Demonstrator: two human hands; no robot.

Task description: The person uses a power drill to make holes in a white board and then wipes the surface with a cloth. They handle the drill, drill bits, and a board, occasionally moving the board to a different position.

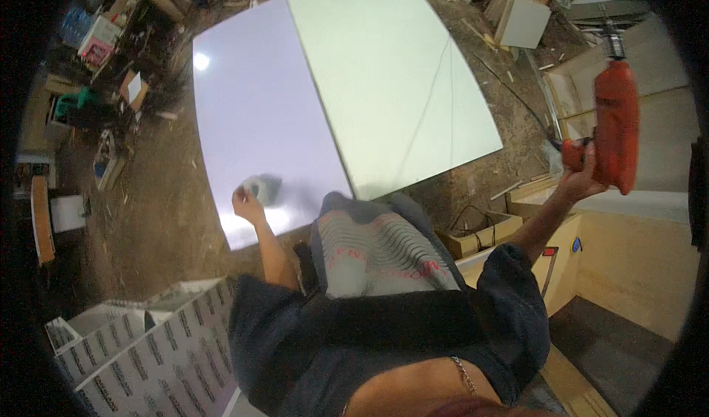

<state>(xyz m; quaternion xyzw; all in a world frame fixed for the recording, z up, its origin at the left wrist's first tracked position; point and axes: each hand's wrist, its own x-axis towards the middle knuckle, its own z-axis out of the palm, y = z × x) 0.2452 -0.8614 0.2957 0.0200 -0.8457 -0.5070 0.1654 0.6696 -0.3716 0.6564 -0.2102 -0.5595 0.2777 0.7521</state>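
Note:
My right hand (583, 179), out at the right, is wrapped round the handle of an orange-red corded power drill (617, 125). Its metal chuck points away from me. At the left, my left hand (247, 206) is over the near part of a glossy pale lilac panel (255, 99). Its curled fingers are at a pale grey round thing (266, 189), blurred, which they seem to hold; its kind is unclear. Against the lilac panel's right edge lies a pale greenish-white panel (388, 77), with a narrow seam between them.
Right of me stand open wooden boxes or cabinet frames (624, 262), with a small wooden tray holding cable (484, 232). A dark cord (509, 88) runs across the floor to the drill. White printed boards (159, 350) stand at my lower left. Scraps and offcuts litter the brown floor (148, 217).

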